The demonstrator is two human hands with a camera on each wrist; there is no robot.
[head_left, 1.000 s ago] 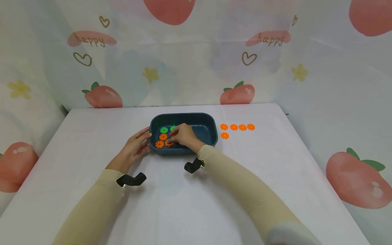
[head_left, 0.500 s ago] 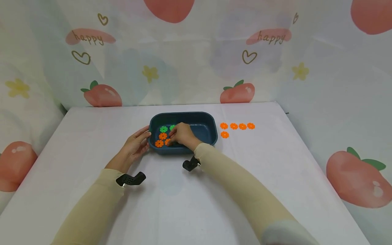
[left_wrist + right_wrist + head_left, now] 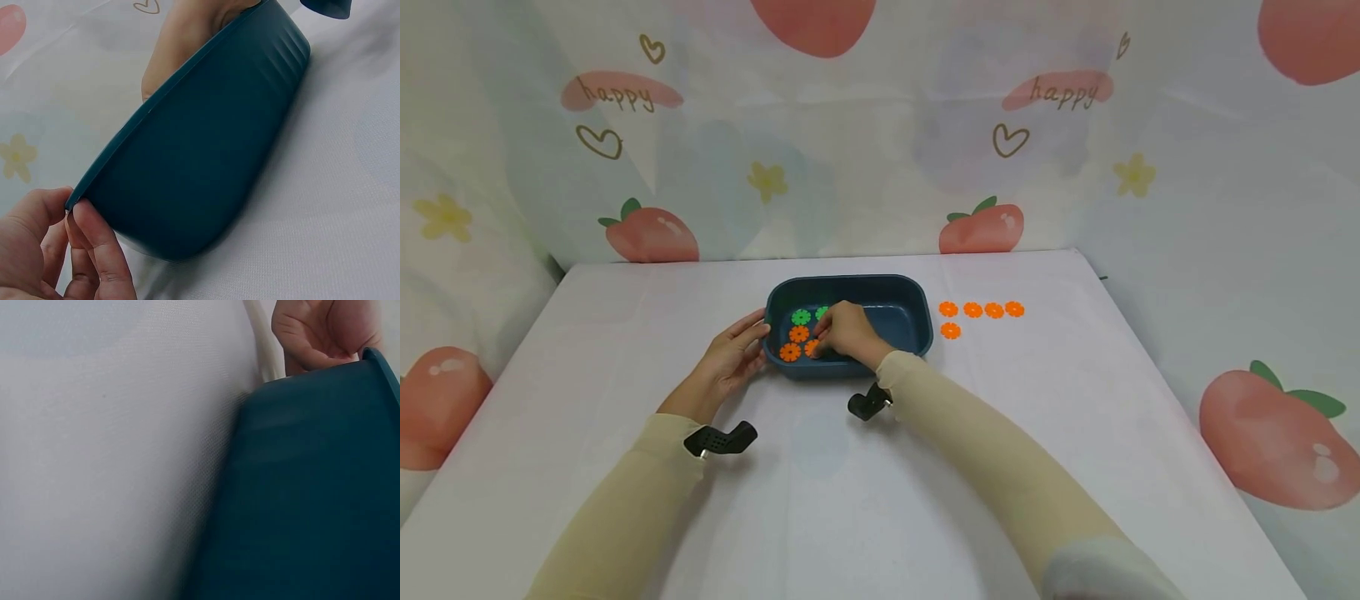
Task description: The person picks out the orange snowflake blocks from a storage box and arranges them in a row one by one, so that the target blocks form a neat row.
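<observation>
A: State of hands?

B: With left hand, pinching rim of tray. With right hand, reaching into tray, fingertips beside an orange disc; cannot tell whether pinching it.

A: Progress?

B: Probably part-done. In tray: green discs, orange discs. On desk, right of tray: five more orange discs. Remaining, presumably: one of these groups to transfer, in no clear direction.

The forearms are covered by plain beige fabric: a left sleeve and a right sleeve, the latter met higher up by pale grey cloth. An angular black device is worn at each wrist, left and right, each fitted with a small silvery part.
</observation>
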